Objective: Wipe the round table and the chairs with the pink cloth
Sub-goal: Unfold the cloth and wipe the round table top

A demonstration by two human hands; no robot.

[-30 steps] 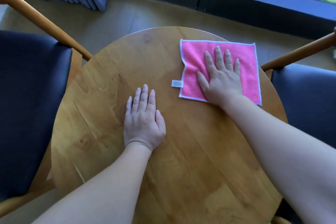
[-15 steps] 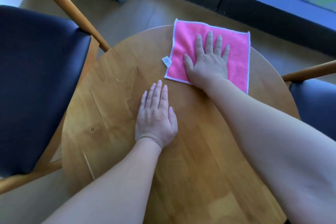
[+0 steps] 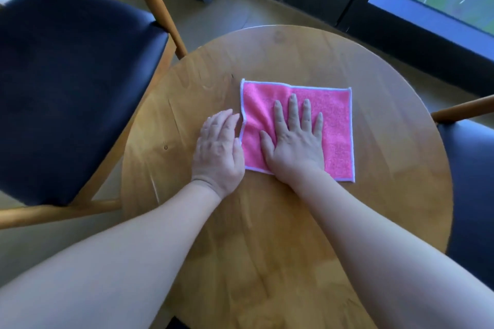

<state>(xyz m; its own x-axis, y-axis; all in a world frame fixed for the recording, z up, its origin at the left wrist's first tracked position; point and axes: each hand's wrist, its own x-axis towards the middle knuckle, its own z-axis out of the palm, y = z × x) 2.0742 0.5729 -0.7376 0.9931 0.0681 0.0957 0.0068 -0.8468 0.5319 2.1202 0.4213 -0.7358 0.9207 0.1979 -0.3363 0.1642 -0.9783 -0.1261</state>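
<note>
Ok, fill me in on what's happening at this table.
A person is wiping the round wooden table with a pink cloth. The right hand lies flat on the cloth with fingers spread, pressing it onto the tabletop near the middle. The left hand rests on the wood beside it, at the cloth's left edge. Dark-cushioned chairs stand on the left and on the right.

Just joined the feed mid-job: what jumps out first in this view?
The pink cloth lies flat near the middle of the round table, with the right hand spread flat on it. The left hand rests on the bare wood, at the cloth's left edge. A dark-cushioned chair stands close on the left.
</note>
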